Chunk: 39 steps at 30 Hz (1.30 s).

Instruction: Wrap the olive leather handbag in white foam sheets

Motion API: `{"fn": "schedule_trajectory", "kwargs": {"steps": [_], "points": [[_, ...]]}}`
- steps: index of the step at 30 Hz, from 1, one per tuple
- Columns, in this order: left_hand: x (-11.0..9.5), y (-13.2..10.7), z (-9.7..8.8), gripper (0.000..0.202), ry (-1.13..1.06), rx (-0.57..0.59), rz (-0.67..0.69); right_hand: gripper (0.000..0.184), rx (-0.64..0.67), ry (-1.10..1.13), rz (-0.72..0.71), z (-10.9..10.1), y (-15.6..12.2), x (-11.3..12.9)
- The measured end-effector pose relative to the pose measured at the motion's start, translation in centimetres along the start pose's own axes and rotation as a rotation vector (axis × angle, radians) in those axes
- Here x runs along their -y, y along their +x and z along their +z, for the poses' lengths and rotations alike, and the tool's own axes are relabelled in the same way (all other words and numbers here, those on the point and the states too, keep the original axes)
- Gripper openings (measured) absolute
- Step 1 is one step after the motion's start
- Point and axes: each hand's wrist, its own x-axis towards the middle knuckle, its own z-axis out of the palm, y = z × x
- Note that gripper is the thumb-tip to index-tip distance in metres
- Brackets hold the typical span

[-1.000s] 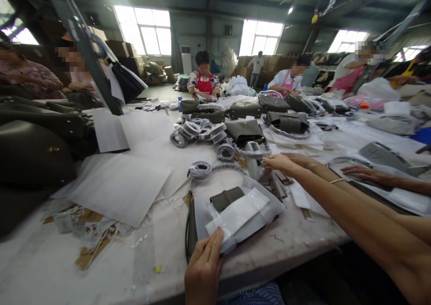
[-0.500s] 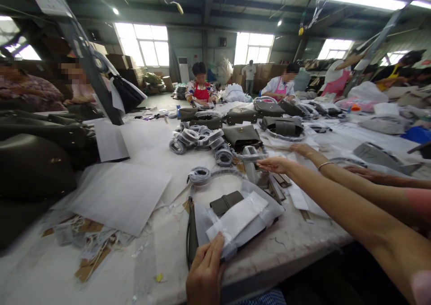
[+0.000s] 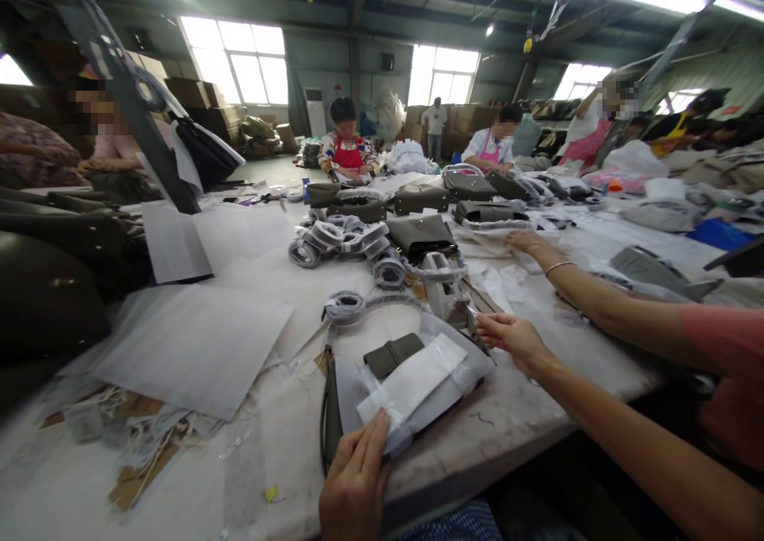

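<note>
A grey-green handbag (image 3: pixel 332 398) lies on the table in front of me, partly covered by a translucent white wrapping sheet. A white paper strip (image 3: pixel 411 374) lies across its front below the bare flap strap (image 3: pixel 392 355). My left hand (image 3: pixel 356 477) grips the bag's lower left edge, fingers on the wrap and the strip's end. At the grey tape dispenser (image 3: pixel 445 290), my right hand (image 3: pixel 513 340) has its fingertips pinched together on what looks like a shiny bit of clear tape. The bag's wrapped handle (image 3: pixel 344 308) stretches out behind it.
Coiled wrapped straps (image 3: pixel 340 239) and more handbags (image 3: pixel 422 237) sit beyond. White sheets (image 3: pixel 196 342) and tags with cords (image 3: pixel 143 437) lie left, beside dark bags (image 3: pixel 48 286). A co-worker's arm with a bracelet (image 3: pixel 561 266) reaches in from the right. Other people sit across the table.
My right hand has drawn back from the dispenser's top, down and toward me, fingertips pinched. My left hand stays on the bag. The view has shifted slightly.
</note>
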Motion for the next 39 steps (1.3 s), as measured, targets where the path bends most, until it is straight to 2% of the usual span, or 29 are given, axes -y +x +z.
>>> {"fn": "schedule_trajectory", "kwargs": {"steps": [4,7,13,17,22,25,28,31,34,36,39], "points": [[0.0,0.0,-0.1,0.067,-0.004,-0.013,0.01,0.027,-0.056,-0.075,-0.046,1.1,1.2,-1.8],[0.0,0.0,0.0,0.067,0.001,-0.005,0.009,0.026,-0.078,-0.176,-0.083,1.3,2.4,-2.1],[0.0,-0.1,0.0,0.065,0.014,-0.01,0.006,0.015,-0.094,-0.467,-0.204,-0.5,3.6,-0.7],[0.0,0.0,-0.1,0.063,0.006,-0.021,0.019,0.014,-0.119,-0.697,-0.345,-2.3,2.4,0.3],[-0.2,0.3,-0.4,0.061,-0.008,-0.06,0.021,0.014,-0.082,-0.897,-0.582,-4.6,-0.8,1.9],[-0.5,0.4,-0.5,0.061,-0.031,-0.072,-0.039,0.018,0.085,-1.044,-0.829,-4.7,-3.3,3.7],[-0.9,0.4,-0.8,0.066,-0.056,-0.036,-0.088,0.02,0.385,-1.111,-1.038,-3.0,-6.3,6.0],[-1.1,0.6,-1.0,0.071,-0.077,0.005,-0.117,0.02,0.742,-1.1,-1.081,0.3,-9.0,8.2],[-1.3,0.8,-1.1,0.071,-0.091,0.014,-0.14,0.021,1.098,-1.03,-1.048,4.2,-10.5,9.4],[-1.3,0.8,-1.2,0.071,-0.101,0.014,-0.147,0.02,1.254,-0.988,-1.032,6.8,-10.5,9.5],[-1.5,0.9,-1.2,0.069,-0.113,0.015,-0.159,0.016,1.371,-1.027,-1.062,10.5,-9.2,8.8]]}}
